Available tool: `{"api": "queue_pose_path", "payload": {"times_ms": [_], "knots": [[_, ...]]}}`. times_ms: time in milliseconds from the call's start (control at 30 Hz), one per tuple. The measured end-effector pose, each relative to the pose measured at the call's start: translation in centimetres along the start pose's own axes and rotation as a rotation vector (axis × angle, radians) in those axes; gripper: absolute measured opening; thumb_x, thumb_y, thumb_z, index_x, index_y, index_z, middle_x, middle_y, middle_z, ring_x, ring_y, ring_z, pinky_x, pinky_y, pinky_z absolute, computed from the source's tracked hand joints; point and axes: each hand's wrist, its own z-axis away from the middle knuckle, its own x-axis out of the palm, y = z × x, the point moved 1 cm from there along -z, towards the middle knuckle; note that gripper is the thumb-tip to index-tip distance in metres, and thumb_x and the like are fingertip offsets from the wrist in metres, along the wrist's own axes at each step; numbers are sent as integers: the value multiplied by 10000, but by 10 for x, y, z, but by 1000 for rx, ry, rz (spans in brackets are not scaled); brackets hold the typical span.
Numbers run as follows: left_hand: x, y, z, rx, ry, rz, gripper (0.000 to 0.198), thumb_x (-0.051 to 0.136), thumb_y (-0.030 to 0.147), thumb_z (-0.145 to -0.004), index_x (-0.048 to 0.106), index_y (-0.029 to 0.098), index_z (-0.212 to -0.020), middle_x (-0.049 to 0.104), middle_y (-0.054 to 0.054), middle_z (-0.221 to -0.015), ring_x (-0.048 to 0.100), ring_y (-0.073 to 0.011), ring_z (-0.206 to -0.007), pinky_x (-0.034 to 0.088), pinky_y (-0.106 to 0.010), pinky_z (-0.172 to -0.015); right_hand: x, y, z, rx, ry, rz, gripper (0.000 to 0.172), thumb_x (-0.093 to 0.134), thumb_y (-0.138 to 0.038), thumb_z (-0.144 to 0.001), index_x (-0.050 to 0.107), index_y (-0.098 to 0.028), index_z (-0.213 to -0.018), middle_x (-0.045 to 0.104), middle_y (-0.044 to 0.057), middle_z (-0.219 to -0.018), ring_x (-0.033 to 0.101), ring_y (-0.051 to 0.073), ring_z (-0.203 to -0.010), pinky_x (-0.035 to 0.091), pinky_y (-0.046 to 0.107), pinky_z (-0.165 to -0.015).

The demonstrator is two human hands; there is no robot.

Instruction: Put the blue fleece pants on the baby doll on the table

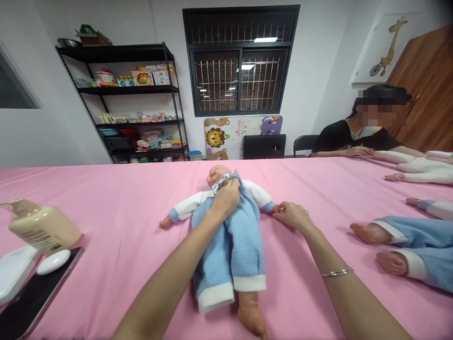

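Note:
A baby doll (217, 173) lies on its back on the pink cloth, head away from me, in light blue fleece dungarees (247, 245) with white cuffs and a white top. My left hand (228, 194) is closed on the dungarees' bib near the doll's shoulder; its fingertips are partly hidden. On the right, my right hand (293, 215) pinches the doll's hand (278, 208) beside the blue sleeve cuff. One bare foot (250, 314) sticks out of a trouser leg. The other foot does not show.
At the left are a pump bottle (46, 226), a phone (38, 293), a white oval object (54, 262) and a white case (16, 271). Other dressed dolls (424, 241) lie at the right. A person in black (329, 139) sits at the far right. Shelves (123, 89) stand behind.

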Motion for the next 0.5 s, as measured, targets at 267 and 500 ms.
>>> {"api": "queue_pose_path", "payload": {"times_ms": [267, 500], "knots": [[3, 6, -3, -101, -54, -176, 379, 319, 155, -860, 381, 57, -1220, 618, -184, -988, 604, -296, -915, 483, -392, -734, 21, -14, -1, -130, 99, -162, 705, 612, -425, -683, 382, -123, -1277, 533, 160, -1152, 509, 289, -1054, 415, 347, -790], [15, 20, -3, -80, -200, -279, 484, 398, 123, -833, 307, 42, -1301, 636, -191, -957, 651, -233, -808, 486, -296, -669, 13, -10, 0, -142, 182, -55, 436, 617, -435, -699, 572, -187, -1055, 583, 113, -960, 542, 270, -887, 407, 331, -706]]}}
